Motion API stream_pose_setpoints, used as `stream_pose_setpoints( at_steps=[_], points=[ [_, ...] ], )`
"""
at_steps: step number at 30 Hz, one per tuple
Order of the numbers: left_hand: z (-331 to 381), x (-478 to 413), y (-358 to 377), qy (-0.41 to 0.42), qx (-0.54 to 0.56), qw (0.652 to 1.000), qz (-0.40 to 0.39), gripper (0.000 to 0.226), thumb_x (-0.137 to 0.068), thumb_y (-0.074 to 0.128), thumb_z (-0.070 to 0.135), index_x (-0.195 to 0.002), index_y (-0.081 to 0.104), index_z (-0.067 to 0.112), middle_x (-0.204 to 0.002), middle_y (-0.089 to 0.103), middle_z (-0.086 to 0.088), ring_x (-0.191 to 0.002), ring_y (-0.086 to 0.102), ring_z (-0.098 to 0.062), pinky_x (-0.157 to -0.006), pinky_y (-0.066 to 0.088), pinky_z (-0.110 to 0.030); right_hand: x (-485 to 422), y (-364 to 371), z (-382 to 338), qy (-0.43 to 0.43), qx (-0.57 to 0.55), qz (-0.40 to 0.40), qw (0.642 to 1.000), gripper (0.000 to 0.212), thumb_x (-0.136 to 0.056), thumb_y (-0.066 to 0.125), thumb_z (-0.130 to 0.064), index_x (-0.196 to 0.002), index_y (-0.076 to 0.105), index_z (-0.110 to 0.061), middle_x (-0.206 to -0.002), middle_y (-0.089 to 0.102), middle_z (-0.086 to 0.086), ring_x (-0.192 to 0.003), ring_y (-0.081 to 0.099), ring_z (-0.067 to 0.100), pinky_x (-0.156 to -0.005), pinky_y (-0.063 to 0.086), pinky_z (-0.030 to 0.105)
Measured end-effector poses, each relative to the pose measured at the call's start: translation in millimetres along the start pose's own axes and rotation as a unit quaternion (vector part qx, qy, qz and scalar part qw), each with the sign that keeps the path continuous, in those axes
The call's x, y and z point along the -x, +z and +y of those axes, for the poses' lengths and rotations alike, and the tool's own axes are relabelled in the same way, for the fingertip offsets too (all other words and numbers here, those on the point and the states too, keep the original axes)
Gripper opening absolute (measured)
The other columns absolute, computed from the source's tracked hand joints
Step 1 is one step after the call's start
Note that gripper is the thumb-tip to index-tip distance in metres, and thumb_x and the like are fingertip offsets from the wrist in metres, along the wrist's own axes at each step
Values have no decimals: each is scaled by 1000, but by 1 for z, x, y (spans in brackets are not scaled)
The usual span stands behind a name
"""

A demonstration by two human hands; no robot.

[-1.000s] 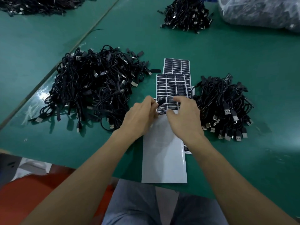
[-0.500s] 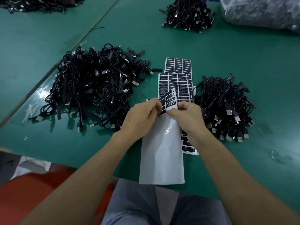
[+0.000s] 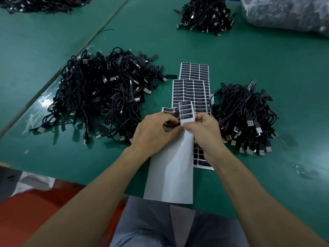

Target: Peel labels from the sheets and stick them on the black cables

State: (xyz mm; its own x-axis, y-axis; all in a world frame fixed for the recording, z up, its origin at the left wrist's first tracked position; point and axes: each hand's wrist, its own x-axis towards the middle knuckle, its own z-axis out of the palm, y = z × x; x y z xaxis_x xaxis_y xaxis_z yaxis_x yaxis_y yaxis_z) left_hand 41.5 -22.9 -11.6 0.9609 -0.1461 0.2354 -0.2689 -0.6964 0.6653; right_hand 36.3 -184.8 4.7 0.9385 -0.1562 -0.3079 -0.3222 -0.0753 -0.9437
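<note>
A mostly peeled white label sheet point(image 3: 170, 175) hangs over the table's near edge, its top end lifted and bent so the last black labels point(image 3: 186, 111) face me. My right hand point(image 3: 204, 132) pinches that top end. My left hand point(image 3: 154, 132) pinches a black piece at the sheet's left edge; whether it is a label or a cable end I cannot tell. Full label sheets point(image 3: 191, 90) lie flat behind my hands. A large heap of black cables point(image 3: 99, 93) lies to the left, a smaller heap point(image 3: 243, 113) to the right.
The green table point(image 3: 267, 59) holds another cable pile point(image 3: 206, 13) at the back, a clear plastic bag point(image 3: 288, 13) at the back right and more cables point(image 3: 39, 4) at the far left. A seam point(image 3: 99, 32) runs diagonally across the top.
The sheet's top end has been lifted off the table and bent up toward me. Both hands have closed in together on that end.
</note>
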Motion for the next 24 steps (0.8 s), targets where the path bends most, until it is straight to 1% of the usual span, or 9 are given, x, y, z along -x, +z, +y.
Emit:
stream_pose_setpoints(
  at_steps=[3, 7, 9, 15, 20, 22, 24],
  points=[
    [2, 0, -1, -7, 4, 1000, 4, 21, -84, 73, 51, -92, 77, 32, -87, 70, 18, -78, 63, -2, -69, 57, -37, 0, 1, 3, -8, -2, -9, 1000, 15, -81, 73, -9, -89, 62, -16, -76, 75, -1, -73, 69, 16, -69, 53, 38],
    [3, -1, -1, -23, 5, 1000, 7, 15, -83, 74, 48, -85, 77, 34, -81, 70, 19, -76, 64, -1, -66, 56, -35, 1, 2, 3, -13, 5, -29, 999, 16, -85, 70, -9, -98, 62, -14, -84, 78, 0, -88, 74, 22, -86, 59, 46],
    [2, -1, 0, -35, 1, 999, 4, 13, -84, 73, 48, -82, 77, 35, -78, 69, 22, -76, 63, 0, -66, 55, -32, 2, 3, 3, -16, 9, -32, 999, 18, -85, 69, -9, -100, 62, -15, -85, 78, 0, -89, 74, 23, -89, 58, 50],
    [0, -3, 3, -60, -21, 998, 3, 16, -87, 69, 46, -75, 72, 36, -72, 67, 23, -72, 62, 0, -63, 49, -28, 5, 4, 3, -24, 19, -27, 999, 21, -84, 71, -11, -101, 61, -16, -84, 78, 0, -91, 74, 25, -90, 56, 54],
    [1, -2, 3, -56, -33, 998, 7, 15, -87, 64, 47, -76, 70, 39, -69, 63, 26, -70, 60, 1, -59, 42, -24, 6, 6, 3, -26, 19, -15, 999, 25, -81, 74, -14, -99, 58, -22, -85, 78, -3, -90, 74, 25, -89, 56, 56],
    [2, -1, 3, -46, -31, 998, 12, 15, -86, 64, 48, -77, 72, 38, -65, 59, 28, -67, 58, 3, -57, 39, -20, 6, 6, 3, -25, 18, -12, 999, 25, -81, 73, -14, -99, 58, -23, -86, 78, -4, -89, 74, 24, -88, 56, 55],
    [2, -1, 2, -43, -26, 999, 11, 13, -86, 68, 47, -77, 72, 38, -64, 58, 31, -66, 57, 8, -57, 38, -17, 6, 5, 3, -25, 17, -12, 999, 25, -82, 73, -13, -99, 58, -23, -86, 78, -4, -88, 74, 23, -88, 57, 55]
  ],
)
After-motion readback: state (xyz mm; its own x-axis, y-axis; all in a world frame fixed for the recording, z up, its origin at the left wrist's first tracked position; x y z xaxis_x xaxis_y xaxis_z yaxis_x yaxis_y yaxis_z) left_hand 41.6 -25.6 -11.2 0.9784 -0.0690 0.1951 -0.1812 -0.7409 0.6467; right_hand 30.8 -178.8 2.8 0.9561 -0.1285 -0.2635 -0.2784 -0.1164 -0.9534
